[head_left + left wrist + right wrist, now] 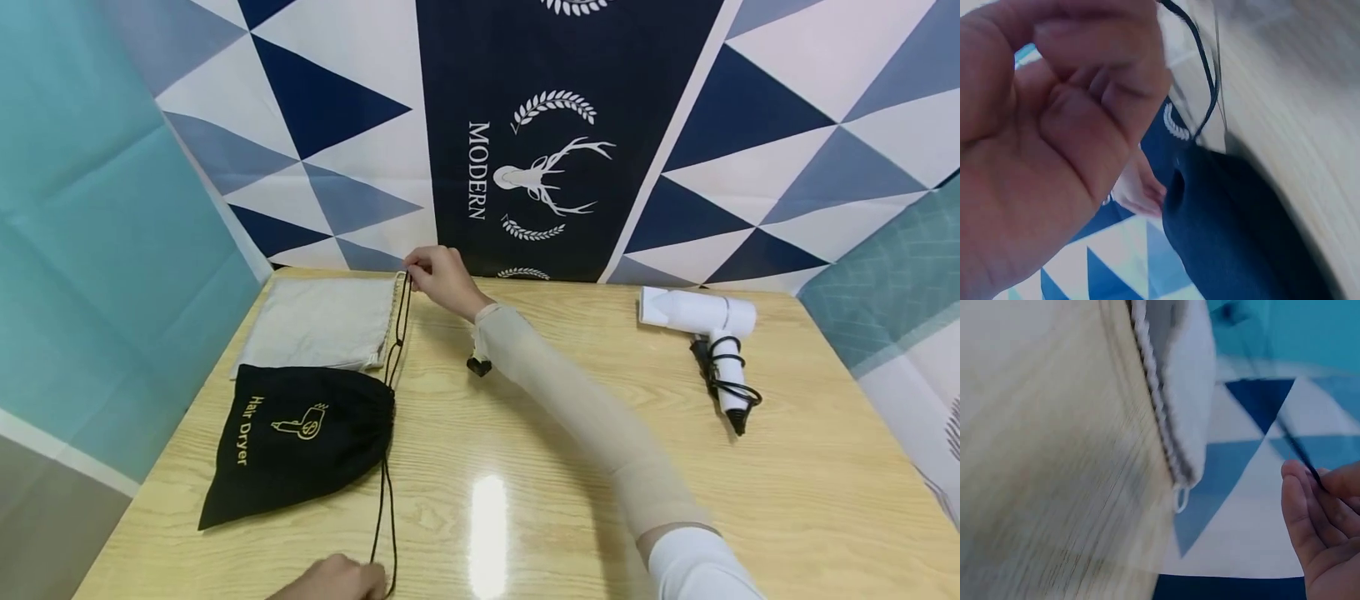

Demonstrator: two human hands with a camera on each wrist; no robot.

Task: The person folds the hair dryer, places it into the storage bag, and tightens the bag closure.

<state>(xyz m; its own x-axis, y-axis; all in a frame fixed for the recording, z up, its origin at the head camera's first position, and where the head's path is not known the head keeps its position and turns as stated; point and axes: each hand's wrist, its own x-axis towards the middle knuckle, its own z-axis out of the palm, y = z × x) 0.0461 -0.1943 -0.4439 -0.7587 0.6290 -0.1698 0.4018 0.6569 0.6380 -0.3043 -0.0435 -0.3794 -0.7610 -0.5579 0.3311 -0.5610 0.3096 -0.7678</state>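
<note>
A black drawstring bag with a yellow "Hair Dryer" print lies on the table, its gathered mouth to the right. At the table's far edge my right hand pinches the end of one black cord between thumb and fingertips; the right wrist view shows this cord at the thumb. Near the front edge my left hand, partly cut off, grips the opposite cord with curled fingers. Both cords stretch away from the bag's mouth. In the left wrist view the bag's mouth is bunched up.
A pale grey cloth pouch with a corded edge lies behind the black bag. On the table's right side rests a white hair dryer, its black power cord wound round the handle. Patterned cloth hangs behind the table.
</note>
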